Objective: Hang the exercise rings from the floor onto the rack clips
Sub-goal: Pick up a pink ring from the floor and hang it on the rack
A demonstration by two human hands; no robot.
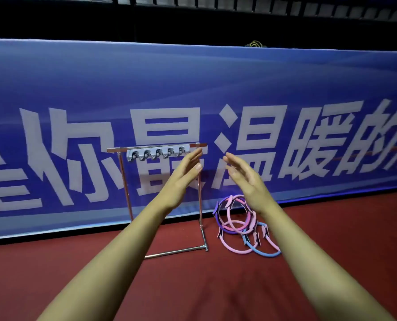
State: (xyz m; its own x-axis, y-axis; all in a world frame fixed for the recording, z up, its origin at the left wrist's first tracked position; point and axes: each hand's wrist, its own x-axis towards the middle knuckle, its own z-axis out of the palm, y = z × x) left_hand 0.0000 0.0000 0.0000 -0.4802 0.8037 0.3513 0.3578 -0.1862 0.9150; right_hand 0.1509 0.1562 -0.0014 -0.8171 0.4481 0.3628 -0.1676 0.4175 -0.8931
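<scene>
A small metal rack (125, 181) stands on the red floor against the blue banner. Its top bar carries a grey strip of several clips (157, 153), all bare. To the right of the rack's foot, several exercise rings (235, 224) lie in a heap on the floor: pink, purple and light blue ones, overlapping. My left hand (183, 178) is raised in front of the rack's right post, fingers straight and apart, holding nothing. My right hand (246, 179) is raised beside it, palm facing the left hand, also empty, above the ring heap.
A long blue banner (285, 89) with large white characters runs across the whole view behind the rack. Red floor (192, 286) stretches toward me. Dark railing and seating lie above the banner.
</scene>
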